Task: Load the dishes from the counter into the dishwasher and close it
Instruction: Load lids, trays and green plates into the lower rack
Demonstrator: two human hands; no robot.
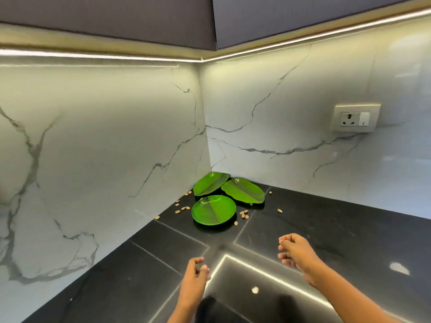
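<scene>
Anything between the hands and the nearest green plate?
Nothing visible. Only bare black counter lies between the left hand, the right hand and the round green plate; scattered nuts lie around it.

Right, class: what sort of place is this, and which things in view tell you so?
Most likely a home kitchen corner: a dark counter with green plates, a marble-look backsplash with a socket, and cabinets overhead.

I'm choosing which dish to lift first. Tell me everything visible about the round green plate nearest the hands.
The round green plate is glossy, printed like a banana leaf with a pale midrib, shallow-rimmed, plastic-looking. It lies flat and empty on the black counter, just before two leaf-shaped plates, nuts scattered around it. Neither left hand nor right hand touches it.
</scene>
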